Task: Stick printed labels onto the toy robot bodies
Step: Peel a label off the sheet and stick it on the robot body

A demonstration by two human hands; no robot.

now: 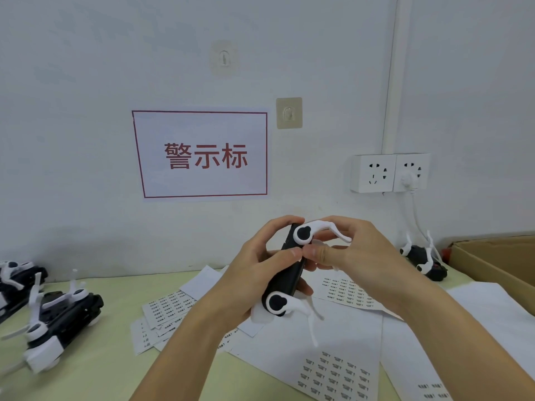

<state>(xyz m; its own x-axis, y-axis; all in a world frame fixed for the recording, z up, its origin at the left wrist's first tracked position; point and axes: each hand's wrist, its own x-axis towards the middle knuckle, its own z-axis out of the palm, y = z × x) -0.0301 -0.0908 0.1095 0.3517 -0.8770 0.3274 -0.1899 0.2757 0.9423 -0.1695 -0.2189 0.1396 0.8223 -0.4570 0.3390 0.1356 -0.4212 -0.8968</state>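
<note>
Left hand (pixel 254 273) clenched round black toy robot (pixel 285 273), held above desk (pixel 95 369). Right hand (pixel 347 253) pinches toy's upper edge, thumb tips touching. Label sheets (pixel 333 369) below hands. More toys (pixel 55 316) far left; box (pixel 498 261) right.

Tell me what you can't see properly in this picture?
Head view:
- The label being stuck on: hidden where the thumbs of the left hand and right hand meet on the toy robot body.
- Print on the label sheets: too small to read.
- Toy robot at the far left: cut off by the picture's edge.
- Inside of the cardboard box: hidden by its wall and cut off at the right edge.
</note>
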